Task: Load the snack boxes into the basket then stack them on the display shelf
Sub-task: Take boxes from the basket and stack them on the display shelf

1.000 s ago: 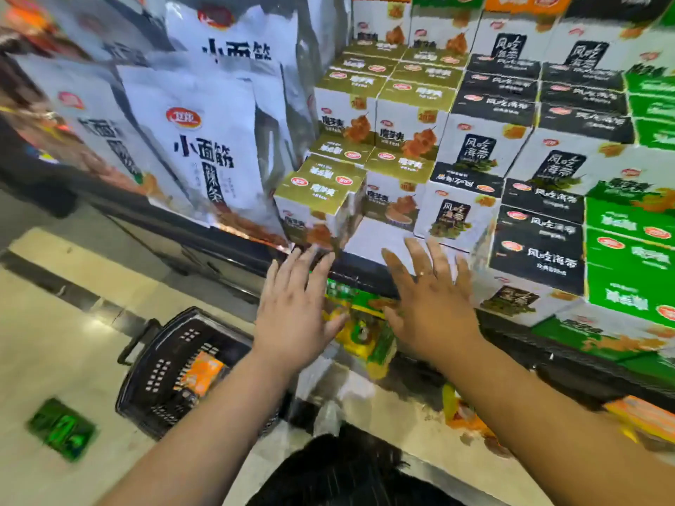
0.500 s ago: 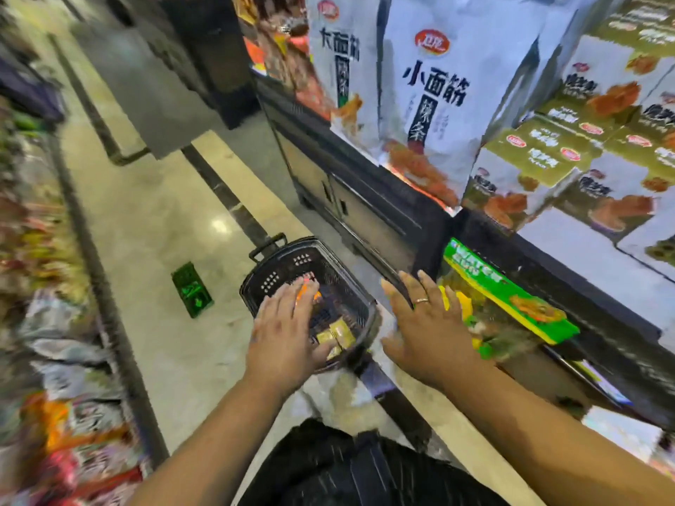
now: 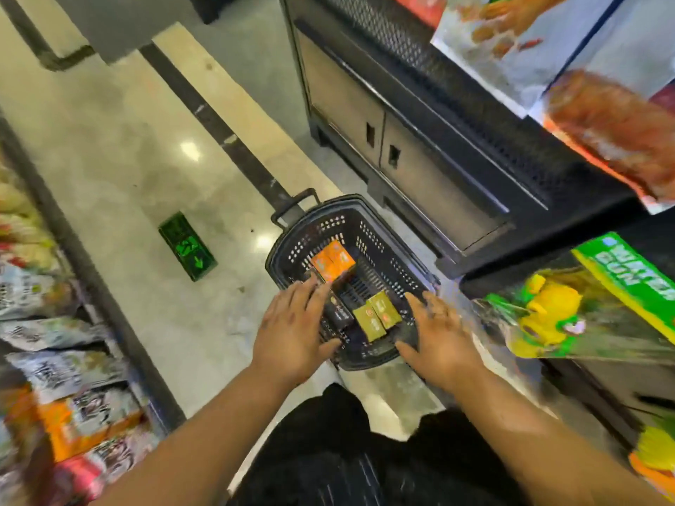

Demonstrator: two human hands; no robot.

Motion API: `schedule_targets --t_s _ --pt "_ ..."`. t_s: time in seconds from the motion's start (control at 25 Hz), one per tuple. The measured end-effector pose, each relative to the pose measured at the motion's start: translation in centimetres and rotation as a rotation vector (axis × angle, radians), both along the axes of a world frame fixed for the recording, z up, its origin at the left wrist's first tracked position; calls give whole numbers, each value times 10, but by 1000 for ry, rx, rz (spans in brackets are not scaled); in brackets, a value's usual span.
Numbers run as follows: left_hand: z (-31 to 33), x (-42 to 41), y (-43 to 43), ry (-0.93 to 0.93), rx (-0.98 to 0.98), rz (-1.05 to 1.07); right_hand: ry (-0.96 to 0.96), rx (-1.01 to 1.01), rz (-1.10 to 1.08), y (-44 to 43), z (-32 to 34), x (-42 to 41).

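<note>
Black basket point(image 3: 403, 266) on floor point(image 3: 128, 158) beside display shelf point(image 3: 420, 151) — orange snack boxes point(image 3: 333, 264), olive snack boxes point(image 3: 378, 315), dark box point(image 3: 338, 313) inside; left hand point(image 3: 292, 334), right hand point(image 3: 443, 341) above near rim — grips slack, fingers extended, nothing held.

Orange boxes point(image 3: 333, 265) and olive-green boxes point(image 3: 378, 315) in a black, hole-patterned basket point(image 3: 369, 231); a green arrow sticker point(image 3: 187, 245) on beige floor point(image 3: 120, 147) crossed by a dark stripe point(image 3: 233, 144).
</note>
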State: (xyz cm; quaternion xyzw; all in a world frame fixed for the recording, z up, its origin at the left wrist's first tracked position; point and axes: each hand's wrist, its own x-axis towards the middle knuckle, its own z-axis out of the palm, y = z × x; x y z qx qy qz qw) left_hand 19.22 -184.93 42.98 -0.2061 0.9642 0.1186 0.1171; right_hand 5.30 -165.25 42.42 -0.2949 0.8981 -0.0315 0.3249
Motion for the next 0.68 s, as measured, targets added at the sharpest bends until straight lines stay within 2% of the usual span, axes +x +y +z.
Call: schedule_targets --t_s 0.28,0.52,0.68 --pt "-123 -49 -41 -81 139 7 -159 136 -92 -52 -138 -34" --pt "-295 -73 -34 -159 243 159 -272 187 -112 -73 -338 -70" --pt "-382 -72 -18 -215 304 242 -355 246 -125 -78 -460 -78"
